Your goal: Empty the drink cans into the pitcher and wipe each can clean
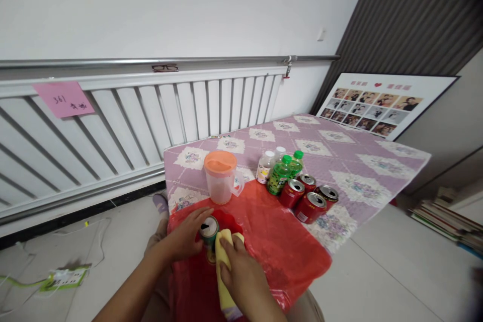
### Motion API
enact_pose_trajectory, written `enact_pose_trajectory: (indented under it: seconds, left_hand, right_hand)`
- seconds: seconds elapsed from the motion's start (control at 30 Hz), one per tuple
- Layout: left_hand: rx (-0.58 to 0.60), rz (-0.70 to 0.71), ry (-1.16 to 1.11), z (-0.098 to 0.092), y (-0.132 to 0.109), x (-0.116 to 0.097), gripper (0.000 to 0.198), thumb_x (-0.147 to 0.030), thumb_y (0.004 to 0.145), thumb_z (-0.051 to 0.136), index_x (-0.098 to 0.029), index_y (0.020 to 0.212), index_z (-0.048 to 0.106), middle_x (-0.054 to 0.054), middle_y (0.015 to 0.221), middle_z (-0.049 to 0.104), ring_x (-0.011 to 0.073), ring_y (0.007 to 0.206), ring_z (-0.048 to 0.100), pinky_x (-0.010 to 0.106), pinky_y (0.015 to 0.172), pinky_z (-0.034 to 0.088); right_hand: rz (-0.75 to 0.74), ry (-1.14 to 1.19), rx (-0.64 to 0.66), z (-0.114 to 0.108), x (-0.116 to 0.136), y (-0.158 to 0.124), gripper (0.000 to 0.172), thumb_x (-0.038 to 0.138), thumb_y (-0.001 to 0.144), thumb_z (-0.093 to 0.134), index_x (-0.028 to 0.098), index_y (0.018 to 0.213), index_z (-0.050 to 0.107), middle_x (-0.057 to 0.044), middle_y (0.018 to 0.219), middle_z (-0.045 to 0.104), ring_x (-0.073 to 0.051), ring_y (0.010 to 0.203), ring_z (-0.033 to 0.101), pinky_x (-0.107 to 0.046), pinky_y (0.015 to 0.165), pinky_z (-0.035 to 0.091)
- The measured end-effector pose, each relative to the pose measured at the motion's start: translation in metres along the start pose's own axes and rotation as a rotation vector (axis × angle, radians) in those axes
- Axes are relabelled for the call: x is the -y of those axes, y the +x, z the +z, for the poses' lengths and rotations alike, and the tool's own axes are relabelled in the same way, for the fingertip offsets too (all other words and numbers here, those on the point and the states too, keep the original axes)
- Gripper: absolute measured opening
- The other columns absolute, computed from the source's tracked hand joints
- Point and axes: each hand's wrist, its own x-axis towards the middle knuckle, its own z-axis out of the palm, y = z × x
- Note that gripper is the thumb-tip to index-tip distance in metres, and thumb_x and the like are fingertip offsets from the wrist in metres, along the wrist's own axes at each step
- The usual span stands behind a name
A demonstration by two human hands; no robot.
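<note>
My left hand (185, 235) is curled around a green drink can (209, 227) whose opened top faces up. In my right hand (243, 269) is a folded yellow cloth (222, 271), held close against the can's right side. Behind the can shows the scalloped rim of a red basin (231, 221); my hands, the can and the cloth hide most of it. A red plastic sheet or bag (279, 241) lies under all of this at the table's near edge. Just beyond my left hand stands a clear plastic pitcher (220, 186) with an orange lid.
Several red and dark opened cans (311, 206) stand to the right, with green-capped bottles (279, 176) and white-capped bottles (265, 166) behind them. A flowered cloth covers the table (343, 161). A radiator (211, 108) runs behind; a power strip (66, 277) lies on the floor.
</note>
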Motion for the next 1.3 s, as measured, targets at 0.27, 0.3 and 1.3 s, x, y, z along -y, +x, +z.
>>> enact_pose_trajectory:
  seconds: [0.27,0.3,1.3]
  left_hand:
    - [0.115,0.058,0.071,-0.011,0.011,0.001,0.083,-0.001,0.061,0.048,-0.027,0.139,0.043,0.004,0.144,0.049,0.0223,0.135,0.043,0.04,0.112,0.037]
    - [0.104,0.058,0.077,-0.011,0.011,0.0,0.08,-0.002,0.062,0.049,-0.026,0.139,0.044,0.005,0.144,0.049,0.0228,0.134,0.044,0.04,0.112,0.038]
    - [0.097,0.035,0.05,-0.01,0.006,0.006,0.088,-0.003,0.062,0.051,-0.028,0.144,0.035,0.005,0.15,0.042,0.0231,0.139,0.037,0.042,0.114,0.033]
  right_hand:
    - [0.0,-0.031,-0.02,0.003,-0.002,-0.001,0.053,0.02,0.083,0.047,0.026,0.136,0.049,-0.015,0.145,0.045,-0.026,0.097,0.069,-0.036,0.079,0.054]
    - [0.002,-0.031,-0.021,0.004,-0.002,0.0,0.053,0.02,0.084,0.047,0.026,0.136,0.048,-0.015,0.145,0.044,-0.026,0.097,0.069,-0.035,0.079,0.054]
    - [0.011,-0.005,0.004,0.001,0.003,-0.001,0.054,0.018,0.082,0.046,0.027,0.135,0.05,-0.013,0.14,0.049,-0.024,0.098,0.068,-0.033,0.081,0.051]
